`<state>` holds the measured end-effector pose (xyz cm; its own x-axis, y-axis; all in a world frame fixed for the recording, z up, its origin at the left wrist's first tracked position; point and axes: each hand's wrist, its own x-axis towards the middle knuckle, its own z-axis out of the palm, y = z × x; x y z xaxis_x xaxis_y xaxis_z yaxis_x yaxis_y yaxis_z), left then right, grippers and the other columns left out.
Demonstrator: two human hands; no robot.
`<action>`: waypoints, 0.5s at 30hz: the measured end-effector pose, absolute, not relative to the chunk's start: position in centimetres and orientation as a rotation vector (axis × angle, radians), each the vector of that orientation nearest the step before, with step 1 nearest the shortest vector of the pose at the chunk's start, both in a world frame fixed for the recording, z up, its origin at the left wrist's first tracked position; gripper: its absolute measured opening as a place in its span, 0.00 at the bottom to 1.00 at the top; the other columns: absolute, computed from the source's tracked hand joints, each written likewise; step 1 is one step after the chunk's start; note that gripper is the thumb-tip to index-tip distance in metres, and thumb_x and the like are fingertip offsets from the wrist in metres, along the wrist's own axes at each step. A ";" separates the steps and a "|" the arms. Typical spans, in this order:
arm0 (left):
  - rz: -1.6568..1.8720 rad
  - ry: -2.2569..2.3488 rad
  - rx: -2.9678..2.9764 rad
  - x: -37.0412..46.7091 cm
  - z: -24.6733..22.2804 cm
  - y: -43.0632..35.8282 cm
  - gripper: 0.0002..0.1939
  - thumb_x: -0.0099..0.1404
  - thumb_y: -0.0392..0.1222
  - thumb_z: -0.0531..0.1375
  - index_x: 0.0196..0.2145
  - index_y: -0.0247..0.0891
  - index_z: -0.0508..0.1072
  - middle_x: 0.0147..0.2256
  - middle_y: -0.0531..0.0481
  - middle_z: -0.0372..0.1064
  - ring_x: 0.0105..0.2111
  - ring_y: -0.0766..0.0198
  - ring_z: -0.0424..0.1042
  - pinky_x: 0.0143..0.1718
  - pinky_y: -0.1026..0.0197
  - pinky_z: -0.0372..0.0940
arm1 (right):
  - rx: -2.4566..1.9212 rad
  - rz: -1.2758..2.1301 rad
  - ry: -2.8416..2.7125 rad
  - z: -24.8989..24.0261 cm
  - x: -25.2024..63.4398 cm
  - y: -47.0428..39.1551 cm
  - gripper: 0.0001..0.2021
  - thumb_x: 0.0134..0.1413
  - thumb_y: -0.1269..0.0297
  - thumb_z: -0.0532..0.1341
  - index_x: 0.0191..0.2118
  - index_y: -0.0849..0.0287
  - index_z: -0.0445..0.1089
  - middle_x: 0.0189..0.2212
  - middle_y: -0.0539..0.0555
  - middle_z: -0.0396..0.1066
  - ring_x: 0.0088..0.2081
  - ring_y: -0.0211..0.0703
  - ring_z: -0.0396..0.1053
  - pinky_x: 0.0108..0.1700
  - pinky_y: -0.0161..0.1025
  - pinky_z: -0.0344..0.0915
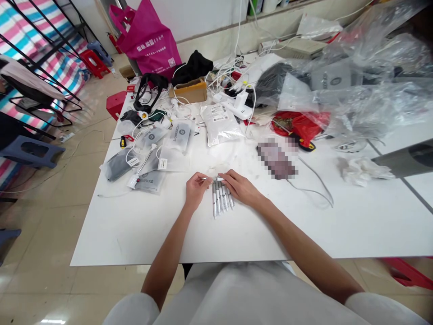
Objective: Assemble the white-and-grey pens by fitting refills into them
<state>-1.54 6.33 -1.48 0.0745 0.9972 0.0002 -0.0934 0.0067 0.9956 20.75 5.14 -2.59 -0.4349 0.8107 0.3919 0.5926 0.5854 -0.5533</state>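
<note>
Several pens (221,198) lie side by side on the surface (152,234), just in front of you. Your left hand (197,188), fingers curled, pinches a thin piece; your right hand (239,186) pinches a small white piece at the pens' far ends. White packet (221,124) beyond.

Magenta tote bag (154,40) upright at worktop (162,234) far edge; open cardboard box (190,91) near tangled white cables (225,72). Red stool (94,63) on floor (64,221).

Dorm-like room, bunk bed frame (50,45), cluttered white table (135,234)
</note>
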 end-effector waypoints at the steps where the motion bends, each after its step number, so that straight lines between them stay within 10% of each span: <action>1: 1.206 1.081 1.171 -1.5 -1.5 6.3 0.19 0.60 0.54 0.77 0.38 0.39 0.77 0.38 0.47 0.81 0.34 0.63 0.77 0.35 0.61 0.70 | -1.105 0.448 -2.179 -2.6 20.8 5.2 0.18 0.81 0.58 0.48 0.63 0.56 0.69 0.48 0.62 0.73 0.42 0.49 0.75 0.45 0.46 0.76; 15: 1.150 0.969 1.129 -1.3 -1.3 5.9 0.21 0.65 0.55 0.74 0.33 0.39 0.70 0.43 0.42 0.85 0.33 0.63 0.77 0.37 0.59 0.69 | -1.152 0.429 -2.201 -3.2 20.5 5.1 0.16 0.82 0.55 0.49 0.60 0.54 0.67 0.44 0.58 0.79 0.40 0.49 0.77 0.40 0.43 0.70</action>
